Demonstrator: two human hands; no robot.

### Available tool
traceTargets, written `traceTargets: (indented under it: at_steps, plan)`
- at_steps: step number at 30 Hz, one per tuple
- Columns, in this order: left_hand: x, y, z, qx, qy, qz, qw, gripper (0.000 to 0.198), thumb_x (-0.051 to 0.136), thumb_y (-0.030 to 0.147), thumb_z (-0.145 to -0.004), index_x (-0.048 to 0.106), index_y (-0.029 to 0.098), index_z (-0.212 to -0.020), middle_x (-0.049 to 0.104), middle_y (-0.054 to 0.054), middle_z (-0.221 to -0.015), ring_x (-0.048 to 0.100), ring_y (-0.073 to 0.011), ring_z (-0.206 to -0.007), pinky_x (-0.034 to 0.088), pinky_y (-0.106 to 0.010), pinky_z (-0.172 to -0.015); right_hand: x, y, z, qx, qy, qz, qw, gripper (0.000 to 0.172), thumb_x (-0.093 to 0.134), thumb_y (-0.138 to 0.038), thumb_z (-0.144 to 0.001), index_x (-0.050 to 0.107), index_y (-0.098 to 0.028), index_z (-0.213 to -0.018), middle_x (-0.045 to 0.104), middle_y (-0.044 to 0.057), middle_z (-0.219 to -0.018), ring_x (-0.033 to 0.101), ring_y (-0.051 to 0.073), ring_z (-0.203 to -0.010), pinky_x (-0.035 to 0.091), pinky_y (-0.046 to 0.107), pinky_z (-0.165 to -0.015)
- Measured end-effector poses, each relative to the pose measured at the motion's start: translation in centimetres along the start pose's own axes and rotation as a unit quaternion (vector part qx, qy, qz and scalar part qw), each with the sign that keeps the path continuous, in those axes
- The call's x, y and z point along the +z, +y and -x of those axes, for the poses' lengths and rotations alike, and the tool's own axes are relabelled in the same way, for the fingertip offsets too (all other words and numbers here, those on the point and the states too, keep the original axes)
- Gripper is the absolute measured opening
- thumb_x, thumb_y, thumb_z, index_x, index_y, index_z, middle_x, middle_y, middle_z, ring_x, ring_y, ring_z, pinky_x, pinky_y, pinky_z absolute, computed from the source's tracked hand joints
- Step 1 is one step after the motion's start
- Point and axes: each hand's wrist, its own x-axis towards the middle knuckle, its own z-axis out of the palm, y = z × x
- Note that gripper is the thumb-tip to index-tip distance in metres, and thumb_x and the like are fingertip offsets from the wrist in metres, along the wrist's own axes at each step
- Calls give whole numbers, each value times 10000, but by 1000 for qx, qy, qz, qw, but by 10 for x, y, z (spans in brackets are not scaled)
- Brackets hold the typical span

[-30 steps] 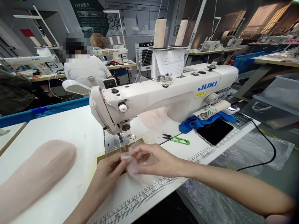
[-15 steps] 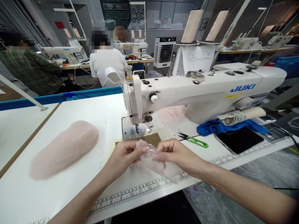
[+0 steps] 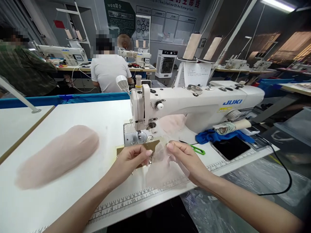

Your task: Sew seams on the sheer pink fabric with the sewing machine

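My right hand [image 3: 181, 153] pinches the top of a small piece of sheer pale-pink fabric [image 3: 167, 173], which hangs down over the table's front ruler. To its left, my left hand [image 3: 133, 158] is closed with thumb and fingertips together, just beside the fabric. What those fingertips hold, if anything, is too small to make out. Just behind both hands are the needle area and metal plate of a white sewing machine [image 3: 189, 105]. A brown patch [image 3: 128, 150] on the table lies partly behind my left hand. Green thread snips [image 3: 198, 149] rest behind my right hand, partly covered.
A heap of pale-pink fabric [image 3: 60, 155] lies on the left of the white table [image 3: 109, 113]. More pink fabric [image 3: 172, 123] sits under the machine arm. A blue cloth [image 3: 204, 137] and a dark phone or tablet [image 3: 230, 148] are at right. Two people sit at machines beyond.
My hands have drawn apart, and the fabric now hangs from my right hand, away from my left fingertips. The camera view has tilted up and shifted a little.
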Motion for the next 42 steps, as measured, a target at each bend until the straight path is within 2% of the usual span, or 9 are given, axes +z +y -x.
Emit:
traceTargets:
  at_steps: [2, 6, 10, 14, 19, 30, 35, 38, 42]
  plan:
    - [5, 2, 4, 22, -30, 8, 999, 258, 643, 434, -812, 598, 181, -828, 600, -23, -821, 566, -145, -761, 469, -275, -693, 3, 0, 1, -10, 6, 25, 1000, 435, 594, -506, -860, 491, -184, -585, 544, -13, -606, 516, 116, -592, 427, 255, -621]
    - [14, 3, 9, 20, -63, -15, 998, 327, 716, 395, -753, 582, 209, -986, 637, -37, -989, 606, -190, -897, 487, -343, -832, 11, 4, -1, -26, -23, 73, 997, 397, 547, -472, -898, 585, -174, -637, 537, -10, -604, 496, 113, -579, 428, 247, -587]
    - [15, 4, 10, -5, -55, 15, 998, 332, 680, 427, -786, 591, 239, -1044, 636, -28, -1055, 600, -206, -997, 474, -362, -906, 14, 9, -4, -86, -26, 162, 983, 201, 532, -344, -918, 672, -202, -891, 615, 22, -823, 542, 131, -710, 446, 248, -623]
    - [13, 4, 8, 9, -55, 60, 997, 310, 517, 480, -893, 664, 223, -987, 655, -42, -1016, 594, -212, -1016, 460, -372, -929, 15, 16, -3, -164, -44, 316, 933, 240, 637, -247, -831, 620, -233, -1070, 598, 38, -947, 548, 150, -768, 451, 263, -646]
    - [15, 0, 7, -29, -57, 109, 992, 395, 472, 505, -904, 696, 181, -876, 679, -59, -846, 627, -206, -884, 498, -342, -801, 19, 23, -3, -196, -34, 461, 865, 210, 626, -189, -798, 556, -212, -995, 573, 31, -872, 518, 157, -722, 404, 261, -587]
    - [6, -12, 4, -61, -6, 56, 997, 414, 456, 492, -906, 612, 168, -700, 584, -9, -721, 523, -137, -664, 468, -304, -718, -1, 19, -4, -113, -45, 216, 969, 57, 635, -221, -844, 617, -194, -797, 629, 11, -766, 586, 147, -737, 468, 275, -694]
    - [3, -9, 0, -102, -45, 123, 986, 422, 494, 535, -879, 651, 156, -980, 688, -90, -935, 653, -211, -845, 518, -393, -828, -5, 21, 2, -86, -50, 209, 973, 59, 670, -219, -820, 647, -190, -773, 650, 17, -788, 596, 147, -748, 470, 286, -727]
    - [4, -8, -1, -99, -80, 111, 986, 371, 562, 509, -852, 630, 155, -938, 700, -77, -896, 678, -211, -820, 536, -404, -819, 1, 20, 5, -73, -102, 178, 976, 52, 693, -235, -806, 670, -192, -785, 660, 18, -810, 601, 148, -774, 475, 298, -778]
    - [4, -8, -2, -92, -61, 90, 990, 299, 656, 441, -802, 591, 149, -809, 688, -48, -789, 679, -181, -737, 550, -389, -798, -7, 20, 4, -56, -148, 92, 983, 162, 695, -338, -812, 683, -176, -803, 672, 36, -827, 611, 165, -810, 474, 310, -780]
